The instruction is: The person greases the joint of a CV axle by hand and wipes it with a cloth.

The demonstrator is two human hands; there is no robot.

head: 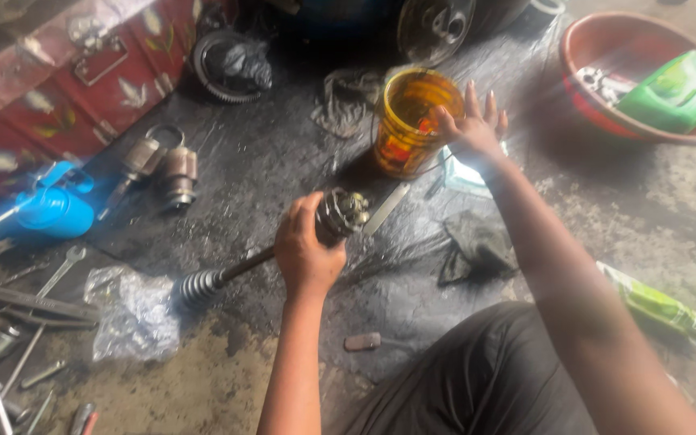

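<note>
Under the curled fingers of the left hand (pixel 308 250) sits the joint end of a greasy drive shaft (pixel 283 251), gripped firmly just behind its metal head. Its long axis runs from that head down and leftward to a ribbed rubber boot near a crumpled plastic bag (pixel 134 310). Up and rightward, well apart, the right hand (pixel 470 125) spreads open fingers, empty, touching the rim of a yellow plastic bucket (pixel 412 121). A flat metal blade (pixel 386 208) lies between.

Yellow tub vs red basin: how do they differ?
The yellow tub is translucent, tall and narrow, with the right hand at its rim. The red basin is opaque, wide and shallow, untouched, holding a green container. Both are round, open-topped and stand on the floor.
</note>
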